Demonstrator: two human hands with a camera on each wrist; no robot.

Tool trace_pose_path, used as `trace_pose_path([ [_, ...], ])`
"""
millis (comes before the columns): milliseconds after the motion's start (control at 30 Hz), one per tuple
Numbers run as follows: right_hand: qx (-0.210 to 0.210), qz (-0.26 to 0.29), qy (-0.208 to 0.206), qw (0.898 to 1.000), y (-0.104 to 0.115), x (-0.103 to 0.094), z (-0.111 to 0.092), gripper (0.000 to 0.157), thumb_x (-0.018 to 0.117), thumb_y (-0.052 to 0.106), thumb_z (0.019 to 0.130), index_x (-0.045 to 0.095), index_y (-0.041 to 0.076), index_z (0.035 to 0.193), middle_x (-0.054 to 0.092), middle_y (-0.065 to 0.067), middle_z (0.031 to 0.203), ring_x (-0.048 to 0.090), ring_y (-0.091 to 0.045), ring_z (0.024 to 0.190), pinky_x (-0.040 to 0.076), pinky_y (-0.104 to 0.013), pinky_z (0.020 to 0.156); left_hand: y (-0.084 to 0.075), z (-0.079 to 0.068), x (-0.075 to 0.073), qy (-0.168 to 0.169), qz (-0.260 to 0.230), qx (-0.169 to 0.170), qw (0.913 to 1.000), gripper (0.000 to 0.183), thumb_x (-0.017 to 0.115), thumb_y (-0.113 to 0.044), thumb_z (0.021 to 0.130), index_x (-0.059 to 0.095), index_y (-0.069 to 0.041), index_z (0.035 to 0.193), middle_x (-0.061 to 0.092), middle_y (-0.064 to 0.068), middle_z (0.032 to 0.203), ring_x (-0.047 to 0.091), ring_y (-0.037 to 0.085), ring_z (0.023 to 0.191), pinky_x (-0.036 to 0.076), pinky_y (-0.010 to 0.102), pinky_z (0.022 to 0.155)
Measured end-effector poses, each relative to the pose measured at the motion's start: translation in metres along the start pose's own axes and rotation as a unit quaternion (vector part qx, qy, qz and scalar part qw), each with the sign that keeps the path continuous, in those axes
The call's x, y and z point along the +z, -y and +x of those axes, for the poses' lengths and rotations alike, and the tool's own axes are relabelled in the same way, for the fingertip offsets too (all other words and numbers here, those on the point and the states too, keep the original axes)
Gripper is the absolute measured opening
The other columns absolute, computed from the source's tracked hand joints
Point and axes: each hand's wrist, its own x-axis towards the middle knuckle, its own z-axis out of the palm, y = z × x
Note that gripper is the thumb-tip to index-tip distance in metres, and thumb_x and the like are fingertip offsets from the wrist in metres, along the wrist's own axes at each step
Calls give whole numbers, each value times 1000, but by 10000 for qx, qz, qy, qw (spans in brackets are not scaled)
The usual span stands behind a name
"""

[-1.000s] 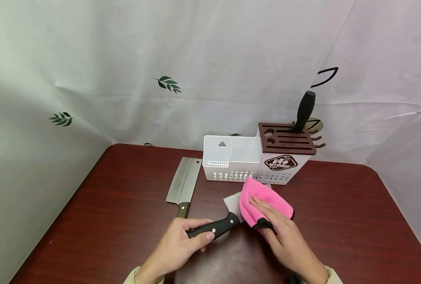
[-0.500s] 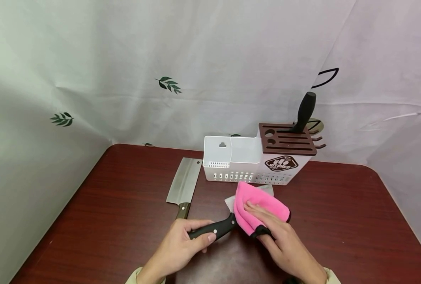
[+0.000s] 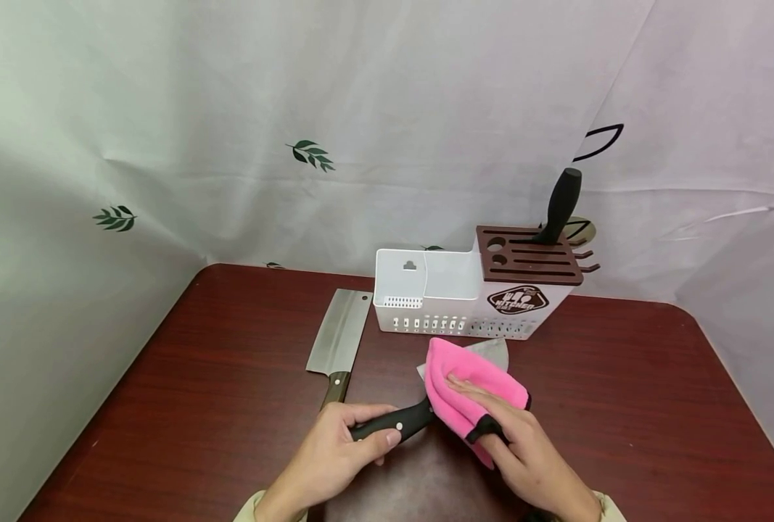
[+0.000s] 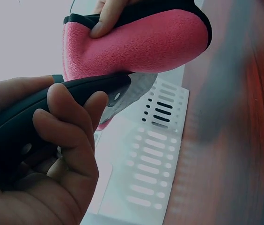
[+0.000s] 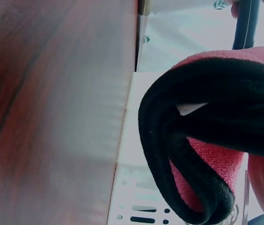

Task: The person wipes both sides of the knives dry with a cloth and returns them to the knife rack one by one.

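Observation:
My left hand (image 3: 334,446) grips the black riveted handle (image 3: 408,419) of a kitchen knife, held above the table. Around the blade is folded a pink cloth (image 3: 481,371) with black edging, pinched by my right hand (image 3: 524,446), thumb below and fingers on top. The blade's tip (image 3: 494,353) shows past the cloth at the far right; its middle is covered. In the left wrist view, fingers (image 4: 69,122) curl round the handle, and a strip of blade (image 4: 134,96) emerges under the cloth. The right wrist view is largely filled by the cloth's black edge (image 5: 157,154).
A cleaver (image 3: 341,330) lies on the dark red table (image 3: 217,362), left of the hands. Behind the hands stands a white knife holder (image 3: 448,279) with a brown slotted top (image 3: 530,268). One black-handled tool (image 3: 561,203) stands in a slot. White curtain hangs behind.
The right hand and pink cloth have slid left along the blade toward the handle, and more of the tip now shows. The left hand has barely moved.

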Motion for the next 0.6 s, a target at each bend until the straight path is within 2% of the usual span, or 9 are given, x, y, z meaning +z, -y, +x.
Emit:
trace_pose_path([
  [400,-181,210,-37,9996,0,3,-1,71,49,-23,72,54,-3,140,57,-18,141,52,-24,134,33,-25,112,-1,0,2,-7,-73,-73,9999,19,71,-16,93,76,-5,108,63,-4,67,58,5,62,48,21,59],
  [600,-93,-69,88,9999,2,4,0,72,51,-22,73,56,3,141,56,-13,143,50,-25,136,31,-26,114,-2,0,3,-90,-5,-73,9999,21,71,-16,93,75,-6,110,64,-3,67,58,5,62,48,21,57],
])
